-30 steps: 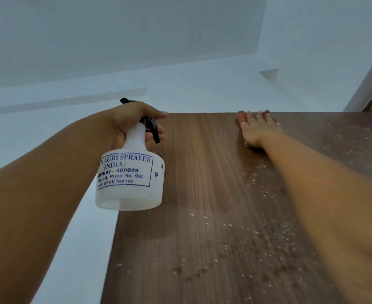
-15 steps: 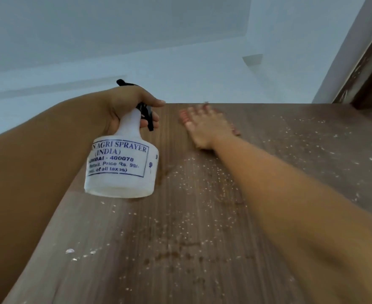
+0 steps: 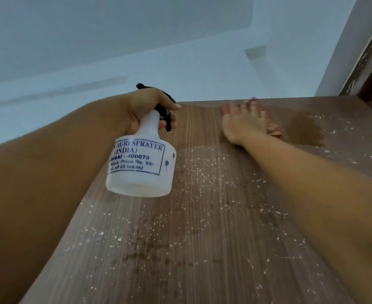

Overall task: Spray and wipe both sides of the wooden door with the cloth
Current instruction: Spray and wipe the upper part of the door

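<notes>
The brown wooden door fills the lower view, seen from below, and is speckled with spray droplets. My left hand grips the neck and black trigger of a white spray bottle with blue lettering, held just off the door's left part. Up near the door's top edge, my right hand lies flat against the wood. Bits of a reddish cloth peek out from under its fingers and palm. The hand is motion-blurred. A darker wet smear sits just right of it.
A dark, paint-flecked door frame rises at the upper right. Pale walls and ceiling lie beyond the door's top and left edges.
My right hand with the cloth slid left along the door's top, then back a little to the right. The bottle stayed in my left hand. The view shifted, showing more of the frame.
</notes>
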A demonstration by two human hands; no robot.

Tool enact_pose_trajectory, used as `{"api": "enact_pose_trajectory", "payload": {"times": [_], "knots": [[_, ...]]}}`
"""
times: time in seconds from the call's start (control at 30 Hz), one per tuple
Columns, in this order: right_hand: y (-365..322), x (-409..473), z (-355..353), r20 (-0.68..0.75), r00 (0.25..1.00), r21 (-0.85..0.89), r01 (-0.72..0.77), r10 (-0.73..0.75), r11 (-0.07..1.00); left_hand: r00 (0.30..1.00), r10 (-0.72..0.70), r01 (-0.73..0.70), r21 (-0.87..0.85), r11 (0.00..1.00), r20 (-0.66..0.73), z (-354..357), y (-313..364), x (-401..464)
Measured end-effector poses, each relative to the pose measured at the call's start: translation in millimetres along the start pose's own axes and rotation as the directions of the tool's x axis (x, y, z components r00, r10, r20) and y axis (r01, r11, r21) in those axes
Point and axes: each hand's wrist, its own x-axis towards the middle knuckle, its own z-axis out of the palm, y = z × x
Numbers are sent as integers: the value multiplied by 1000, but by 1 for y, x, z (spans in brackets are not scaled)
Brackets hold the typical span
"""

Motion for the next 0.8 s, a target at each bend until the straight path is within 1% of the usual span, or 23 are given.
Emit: {"api": "enact_pose_trajectory", "payload": {"times": [0.07, 0.1, 0.17, 0.2, 0.23, 0.3, 0.33, 0.37, 0.4, 0.43, 0.47, 0.5, 0.57, 0.63, 0.67, 0.73, 0.77, 0.8], "knots": [[-43, -13, 9, -52, 980, 32, 192, -191, 981, 1000, -8, 8, 6, 1000, -12, 3, 5, -2], [-66, -19, 13, -50, 961, 74, 275, -272, 959, 1000, -11, 11, 1, 1000, -6, 4, 7, -3], [-106, -25, 19, 34, 903, 108, 423, -428, 900, 1000, -9, 10, -34, 999, 15, 5, 8, -6], [-122, -27, 20, 102, 886, 123, 441, -453, 889, 1000, 3, -2, -46, 999, 9, 5, 9, -7], [-133, -27, 19, 175, 891, 135, 399, -418, 907, 1000, 21, -21, -49, 999, -8, 4, 9, -8], [-139, -20, 11, 268, 929, 231, 195, -255, 953, 998, 47, -48, -39, 998, -47, 0, 7, -7], [-137, -15, 5, 257, 946, 271, 128, -199, 954, 998, 49, -50, -25, 998, -50, -2, 6, -5], [-133, -12, 0, 187, 959, 274, 158, -214, 949, 998, 38, -39, -13, 999, -40, -2, 4, -3], [-124, -5, -3, 134, 952, 219, 241, -274, 945, 999, 29, -29, -2, 1000, -28, -1, 3, -2], [-110, 5, -2, 87, 929, 125, 348, -360, 929, 999, 28, -28, 8, 1000, -28, 2, 1, -1], [-91, 23, 1, 56, 916, 40, 396, -398, 917, 999, 33, -33, 10, 999, -33, 3, -1, 0], [-66, 44, 2, 51, 939, -5, 340, -339, 940, 999, 41, -41, 11, 999, -31, 2, -4, 2], [1, 79, 0, 48, 990, -92, 138, -134, 986, 999, 38, -38, 1, 999, 8, 3, -10, 5], [62, 77, -10, 28, 997, -88, -64, 66, 994, 998, 23, -22, -15, 1000, 54, 2, -15, 8], [78, 70, -13, 1, 986, -59, -164, 165, 985, 998, 23, -22, -24, 999, 65, 2, -18, 8], [77, 54, -13, -38, 958, -6, -283, 283, 959, 997, 44, -41, -36, 998, 70, 3, -21, 7], [64, 48, -10, -47, 950, -8, -309, 308, 951, 996, 53, -51, -38, 998, 69, 3, -21, 7], [47, 44, -8, -45, 957, 18, -288, 288, 958, 996, 56, -53, -35, 998, 69, 4, -20, 5]]}}
